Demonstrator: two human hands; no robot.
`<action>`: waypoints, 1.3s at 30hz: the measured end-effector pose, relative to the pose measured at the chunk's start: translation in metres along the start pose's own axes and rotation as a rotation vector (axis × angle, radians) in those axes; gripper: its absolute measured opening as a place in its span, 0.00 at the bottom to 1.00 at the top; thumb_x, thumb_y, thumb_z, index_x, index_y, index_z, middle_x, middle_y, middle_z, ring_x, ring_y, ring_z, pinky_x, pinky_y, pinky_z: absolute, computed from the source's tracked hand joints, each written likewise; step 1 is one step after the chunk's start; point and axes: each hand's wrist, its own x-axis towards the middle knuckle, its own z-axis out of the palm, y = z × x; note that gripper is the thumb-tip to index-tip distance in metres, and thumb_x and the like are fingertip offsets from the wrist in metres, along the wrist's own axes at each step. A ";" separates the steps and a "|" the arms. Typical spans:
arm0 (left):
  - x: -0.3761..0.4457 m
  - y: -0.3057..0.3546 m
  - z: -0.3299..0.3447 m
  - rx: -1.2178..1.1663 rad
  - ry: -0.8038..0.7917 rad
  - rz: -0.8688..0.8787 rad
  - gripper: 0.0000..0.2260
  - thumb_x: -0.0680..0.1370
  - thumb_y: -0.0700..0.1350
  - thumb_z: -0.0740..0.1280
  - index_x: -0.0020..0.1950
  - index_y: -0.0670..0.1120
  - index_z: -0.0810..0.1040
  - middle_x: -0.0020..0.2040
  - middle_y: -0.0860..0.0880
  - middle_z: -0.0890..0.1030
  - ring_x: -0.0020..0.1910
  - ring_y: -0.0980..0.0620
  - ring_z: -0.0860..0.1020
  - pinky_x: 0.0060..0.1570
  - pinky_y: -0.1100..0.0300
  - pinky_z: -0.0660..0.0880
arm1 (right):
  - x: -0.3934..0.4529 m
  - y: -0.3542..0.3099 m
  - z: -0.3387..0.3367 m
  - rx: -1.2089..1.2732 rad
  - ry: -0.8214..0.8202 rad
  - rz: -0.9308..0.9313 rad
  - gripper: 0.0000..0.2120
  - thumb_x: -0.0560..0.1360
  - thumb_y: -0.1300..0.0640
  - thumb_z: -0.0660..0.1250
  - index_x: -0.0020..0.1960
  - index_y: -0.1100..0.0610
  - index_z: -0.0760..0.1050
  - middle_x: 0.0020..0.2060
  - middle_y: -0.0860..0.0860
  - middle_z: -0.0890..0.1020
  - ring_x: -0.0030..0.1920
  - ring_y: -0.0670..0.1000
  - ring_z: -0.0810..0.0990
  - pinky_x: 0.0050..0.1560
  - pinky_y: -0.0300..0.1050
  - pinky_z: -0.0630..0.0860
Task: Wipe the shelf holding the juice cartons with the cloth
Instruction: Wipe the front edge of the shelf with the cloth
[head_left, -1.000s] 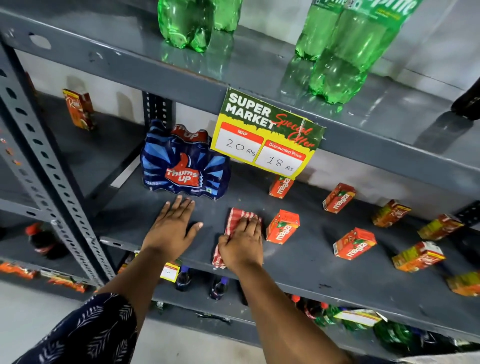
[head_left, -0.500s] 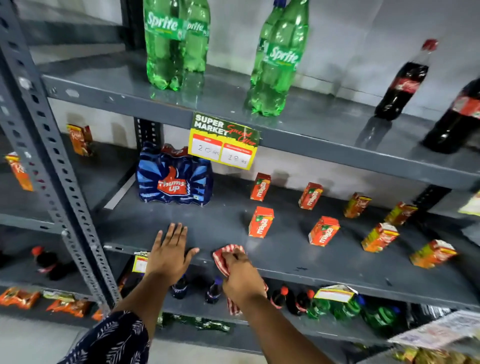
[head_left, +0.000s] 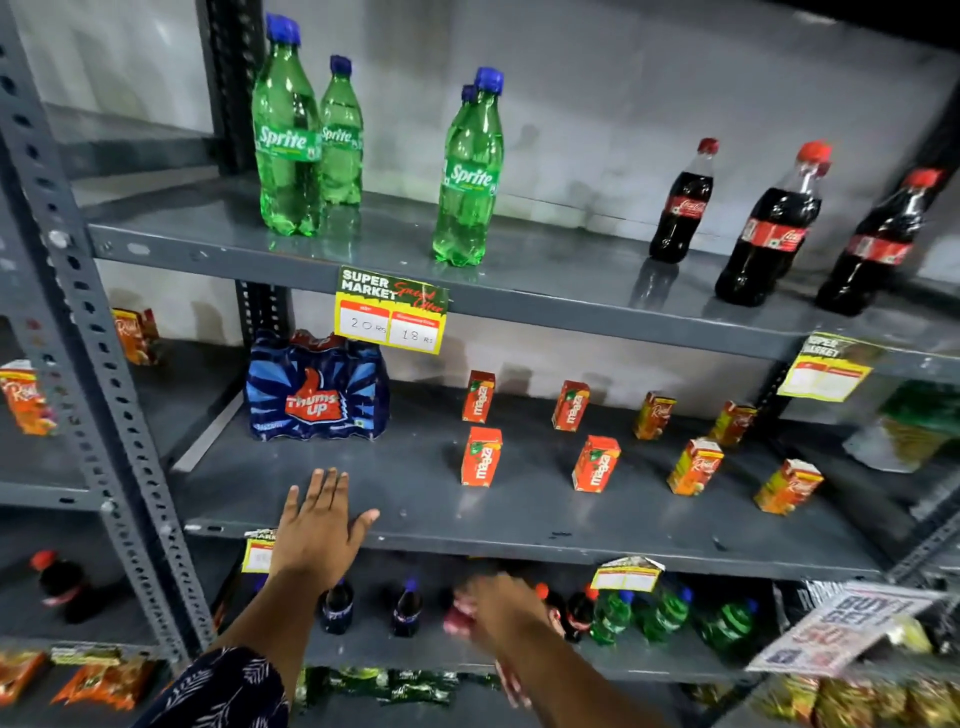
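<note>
The grey metal shelf (head_left: 519, 514) holds several small red and orange juice cartons (head_left: 481, 457) in two rows on its right half. My left hand (head_left: 319, 525) lies flat and open on the shelf's front left part, fingers spread. My right hand (head_left: 498, 608) is blurred, below the shelf's front edge and off the shelf. It grips the red-and-white striped cloth (head_left: 460, 616), which shows bunched at the fingers, with an end hanging below the wrist.
A blue Thums Up multipack (head_left: 317, 389) stands at the shelf's back left. A price sign (head_left: 390, 317) hangs from the shelf above, which carries Sprite bottles (head_left: 288, 140) and cola bottles (head_left: 769, 228). Small bottles (head_left: 408, 608) fill the shelf below. A perforated upright (head_left: 93, 374) stands at left.
My right hand has drawn the cloth off the shelf's front edge and down below it. The view has pulled back and tilted up. My left hand stays flat on the shelf.
</note>
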 end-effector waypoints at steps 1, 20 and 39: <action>0.000 0.001 0.001 0.001 0.000 0.001 0.35 0.78 0.65 0.46 0.77 0.43 0.49 0.79 0.46 0.52 0.77 0.49 0.45 0.76 0.48 0.42 | -0.006 0.009 0.006 -0.011 -0.034 0.031 0.18 0.73 0.42 0.67 0.58 0.51 0.78 0.57 0.55 0.83 0.57 0.58 0.81 0.59 0.49 0.77; 0.002 -0.015 0.005 0.144 -0.056 0.041 0.52 0.61 0.70 0.19 0.77 0.45 0.45 0.79 0.48 0.48 0.77 0.50 0.41 0.75 0.49 0.38 | 0.117 -0.070 -0.071 -0.047 0.304 -0.166 0.44 0.75 0.68 0.65 0.79 0.58 0.38 0.79 0.58 0.40 0.79 0.60 0.41 0.78 0.56 0.50; 0.012 -0.023 0.022 -0.024 -0.180 -0.023 0.31 0.80 0.62 0.48 0.78 0.46 0.47 0.79 0.48 0.48 0.77 0.50 0.44 0.75 0.53 0.43 | 0.123 -0.059 -0.032 0.055 0.131 -0.024 0.29 0.80 0.51 0.56 0.78 0.56 0.53 0.77 0.60 0.59 0.75 0.62 0.61 0.71 0.55 0.67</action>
